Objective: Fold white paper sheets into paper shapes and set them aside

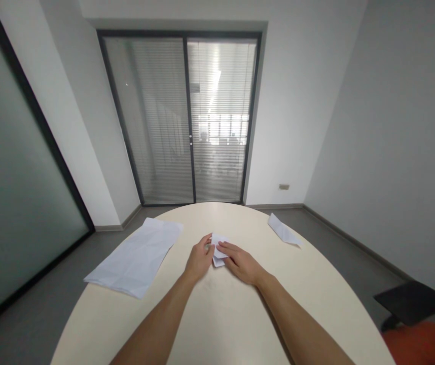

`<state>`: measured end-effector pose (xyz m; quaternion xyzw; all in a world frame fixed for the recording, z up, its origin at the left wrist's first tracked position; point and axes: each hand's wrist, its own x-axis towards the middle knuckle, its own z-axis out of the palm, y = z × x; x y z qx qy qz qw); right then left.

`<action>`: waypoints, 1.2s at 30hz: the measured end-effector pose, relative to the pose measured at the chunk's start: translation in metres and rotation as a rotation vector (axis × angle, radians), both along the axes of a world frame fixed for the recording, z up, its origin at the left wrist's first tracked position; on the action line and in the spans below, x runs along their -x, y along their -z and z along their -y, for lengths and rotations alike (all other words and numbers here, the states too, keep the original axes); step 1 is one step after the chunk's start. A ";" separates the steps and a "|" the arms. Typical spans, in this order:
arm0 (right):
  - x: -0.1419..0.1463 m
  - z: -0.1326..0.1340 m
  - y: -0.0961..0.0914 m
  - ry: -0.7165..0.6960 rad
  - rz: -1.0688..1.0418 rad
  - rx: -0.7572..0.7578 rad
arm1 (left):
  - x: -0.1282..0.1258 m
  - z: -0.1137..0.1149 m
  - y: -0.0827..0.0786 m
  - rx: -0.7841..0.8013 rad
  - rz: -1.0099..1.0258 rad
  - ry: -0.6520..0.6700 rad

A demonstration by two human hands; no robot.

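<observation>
A small folded piece of white paper (pixel 220 239) is between my hands, over the middle of the table. My left hand (pixel 201 259) is closed on its left edge, with the thumb in front and the fingers partly hidden behind. From the right, my right hand (pixel 242 260) grips the same paper, fingers on its upper face and thumb lower down. A lower flap of the paper stands a little apart from the upper layer. The fingers cover part of the folds.
The table (pixel 217 319) is pale and rounded. Creased white sheets (pixel 137 258) lie at its left edge, and a folded white paper strip (pixel 284 231) lies at the far right. A chair with a red seat (pixel 423 342) stands at the lower right. Beyond is a glass door (pixel 164 126).
</observation>
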<state>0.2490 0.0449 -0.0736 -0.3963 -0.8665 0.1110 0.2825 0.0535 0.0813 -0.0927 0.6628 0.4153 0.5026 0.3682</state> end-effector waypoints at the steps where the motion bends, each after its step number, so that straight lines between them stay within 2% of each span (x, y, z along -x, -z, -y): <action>1: 0.000 0.000 0.000 0.005 0.002 0.001 | 0.000 -0.001 0.001 -0.009 -0.010 0.002; 6: 0.001 0.002 0.000 0.030 -0.007 -0.005 | 0.002 -0.002 0.002 -0.075 -0.087 -0.023; 17: 0.003 0.001 0.001 0.118 -0.004 -0.006 | 0.003 0.009 -0.012 -0.162 -0.380 -0.141; 24: 0.004 0.002 0.001 0.119 -0.005 -0.012 | 0.004 0.009 -0.011 -0.175 -0.404 -0.149; 32: 0.006 0.005 -0.006 0.055 -0.043 -0.030 | 0.003 0.008 -0.009 -0.139 -0.457 -0.142; 36: 0.005 0.003 -0.003 0.063 -0.044 -0.021 | 0.002 0.007 -0.008 -0.119 -0.457 -0.140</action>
